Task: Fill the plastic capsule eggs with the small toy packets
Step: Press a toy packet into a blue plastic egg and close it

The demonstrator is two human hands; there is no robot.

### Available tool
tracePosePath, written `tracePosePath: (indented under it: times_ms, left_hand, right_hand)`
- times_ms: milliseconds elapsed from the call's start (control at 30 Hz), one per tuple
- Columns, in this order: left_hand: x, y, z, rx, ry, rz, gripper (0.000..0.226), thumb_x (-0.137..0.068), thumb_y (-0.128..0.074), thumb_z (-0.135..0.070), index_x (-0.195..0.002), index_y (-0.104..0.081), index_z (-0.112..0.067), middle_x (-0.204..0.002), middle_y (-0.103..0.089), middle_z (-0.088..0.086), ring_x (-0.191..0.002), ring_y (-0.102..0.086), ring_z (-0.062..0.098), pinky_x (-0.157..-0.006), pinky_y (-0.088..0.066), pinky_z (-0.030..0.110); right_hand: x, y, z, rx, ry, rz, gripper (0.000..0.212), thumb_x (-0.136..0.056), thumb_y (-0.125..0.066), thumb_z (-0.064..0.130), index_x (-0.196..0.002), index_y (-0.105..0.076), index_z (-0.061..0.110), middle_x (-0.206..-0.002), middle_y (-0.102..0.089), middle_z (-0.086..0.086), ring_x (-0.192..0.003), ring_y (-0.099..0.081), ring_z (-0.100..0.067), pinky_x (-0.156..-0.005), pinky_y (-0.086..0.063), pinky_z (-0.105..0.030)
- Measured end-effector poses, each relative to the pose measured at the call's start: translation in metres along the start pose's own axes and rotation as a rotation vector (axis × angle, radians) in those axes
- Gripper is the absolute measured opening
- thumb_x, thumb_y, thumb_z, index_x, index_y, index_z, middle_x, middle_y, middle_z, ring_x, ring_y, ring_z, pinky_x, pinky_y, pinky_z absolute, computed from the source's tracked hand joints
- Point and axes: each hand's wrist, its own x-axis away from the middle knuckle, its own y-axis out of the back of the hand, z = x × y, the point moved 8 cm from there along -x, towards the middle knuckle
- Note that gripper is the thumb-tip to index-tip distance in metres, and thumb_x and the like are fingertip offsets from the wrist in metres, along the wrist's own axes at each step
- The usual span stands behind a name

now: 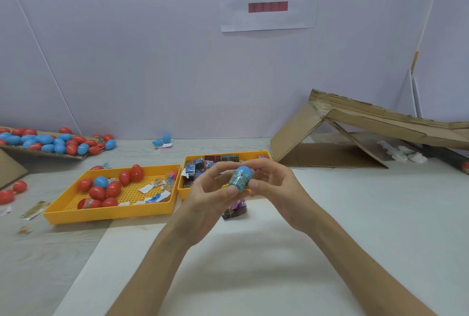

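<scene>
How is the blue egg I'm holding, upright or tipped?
Tipped: the blue egg leans, dome up-right, wrapped end lower left, held between left hand and right hand.

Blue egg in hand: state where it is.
Head view, centre: blue egg held between left hand and right hand, before the packet tray.

Glossy plastic eggs [97, 192], perforated plastic tray [109, 211], rough torn cardboard [355, 123].

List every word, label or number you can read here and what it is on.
"套膜": on the white sheet on the wall.
Red bar under those characters: blurred, unreadable.
Printed wrap on the blue egg held by left hand and right hand: too small to read.
Packets in the right yellow tray: print blurred.
Paper slips in the left yellow tray: too small.
</scene>
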Motion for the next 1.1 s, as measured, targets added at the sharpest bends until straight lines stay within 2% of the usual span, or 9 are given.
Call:
tracePosePath:
  times_ms: [100,300,433,533,633,733,867,1000,1100]
  left_hand:
    - [0.002,-0.006,-0.002,-0.023,0.015,0.055,0.042,-0.073,-0.081,-0.015,-0.114,-0.074,-0.021,-0.12,-0.07,0.012,-0.112,-0.067,0.026,-0.093,-0.055,0.032]
    - [0.002,-0.003,0.001,-0.002,0.041,0.028,0.059,-0.062,-0.096,-0.034,-0.116,-0.075,-0.023,-0.119,-0.07,0.01,-0.112,-0.065,0.026,-0.098,-0.054,0.036]
    - [0.002,-0.01,-0.001,0.043,0.037,0.063,0.053,-0.07,-0.092,-0.031,-0.118,-0.074,-0.021,-0.121,-0.071,0.009,-0.115,-0.067,0.024,-0.094,-0.054,0.031]
    - [0.001,-0.01,0.002,0.084,0.047,0.051,0.054,-0.069,-0.092,-0.029,-0.119,-0.073,-0.02,-0.118,-0.072,0.009,-0.114,-0.068,0.025,-0.093,-0.055,0.031]
    - [0.0,-0.006,0.005,0.094,0.055,0.015,0.055,-0.066,-0.094,-0.031,-0.117,-0.074,-0.02,-0.117,-0.072,0.01,-0.113,-0.068,0.026,-0.091,-0.056,0.031]
    - [-0.002,0.004,0.01,0.094,0.083,-0.091,0.056,-0.064,-0.095,-0.03,-0.115,-0.074,-0.018,-0.121,-0.07,0.014,-0.112,-0.068,0.029,-0.088,-0.057,0.032]
    - [-0.002,0.015,0.02,0.015,0.163,-0.182,0.036,-0.078,-0.077,-0.014,-0.114,-0.073,-0.014,-0.119,-0.07,0.018,-0.113,-0.068,0.033,-0.087,-0.059,0.031]
    - [-0.002,0.017,0.028,-0.016,0.203,-0.19,0.042,-0.078,-0.076,-0.01,-0.119,-0.069,-0.008,-0.123,-0.067,0.024,-0.117,-0.065,0.039,-0.097,-0.057,0.039]
    - [-0.003,0.015,0.025,-0.026,0.17,-0.177,0.04,-0.079,-0.076,-0.012,-0.118,-0.07,-0.011,-0.119,-0.069,0.021,-0.109,-0.068,0.033,-0.097,-0.055,0.04]
  right_hand:
    - [0.001,-0.003,0.002,-0.019,-0.004,0.026,0.054,-0.073,-0.079,0.025,-0.12,-0.064,0.002,-0.104,-0.07,-0.005,-0.106,-0.064,-0.025,-0.092,-0.054,-0.06]
    - [0.001,-0.002,0.002,-0.022,0.004,0.0,0.042,-0.068,-0.086,0.026,-0.107,-0.075,0.015,-0.109,-0.071,-0.011,-0.108,-0.064,-0.029,-0.096,-0.049,-0.065]
    - [0.0,-0.002,0.002,-0.046,0.005,-0.006,0.052,-0.059,-0.094,0.042,-0.1,-0.077,0.015,-0.112,-0.068,-0.012,-0.109,-0.065,-0.03,-0.093,-0.052,-0.061]
    - [-0.001,-0.002,0.003,-0.069,0.007,-0.013,0.045,-0.058,-0.095,0.044,-0.092,-0.078,0.02,-0.108,-0.069,-0.007,-0.105,-0.066,-0.026,-0.091,-0.055,-0.057]
    - [-0.001,0.0,-0.001,-0.048,-0.014,-0.037,0.039,-0.068,-0.091,0.037,-0.098,-0.077,0.018,-0.108,-0.071,-0.011,-0.104,-0.066,-0.028,-0.09,-0.056,-0.055]
    - [-0.001,0.003,-0.006,-0.001,-0.065,-0.063,0.027,-0.082,-0.076,0.031,-0.106,-0.074,0.018,-0.108,-0.071,-0.009,-0.099,-0.068,-0.021,-0.081,-0.058,-0.039]
    - [0.0,0.009,-0.02,0.024,-0.204,-0.126,0.021,-0.087,-0.074,0.037,-0.097,-0.075,0.019,-0.096,-0.073,-0.005,-0.087,-0.07,-0.016,-0.07,-0.054,-0.023]
    - [-0.001,0.015,-0.028,-0.02,-0.213,-0.162,0.024,-0.082,-0.073,0.03,-0.093,-0.075,0.009,-0.093,-0.072,-0.013,-0.087,-0.071,-0.02,-0.076,-0.056,-0.026]
    - [-0.003,0.014,-0.024,-0.121,-0.171,-0.153,0.025,-0.082,-0.072,0.023,-0.092,-0.072,0.0,-0.097,-0.068,-0.019,-0.089,-0.069,-0.024,-0.077,-0.058,-0.029]
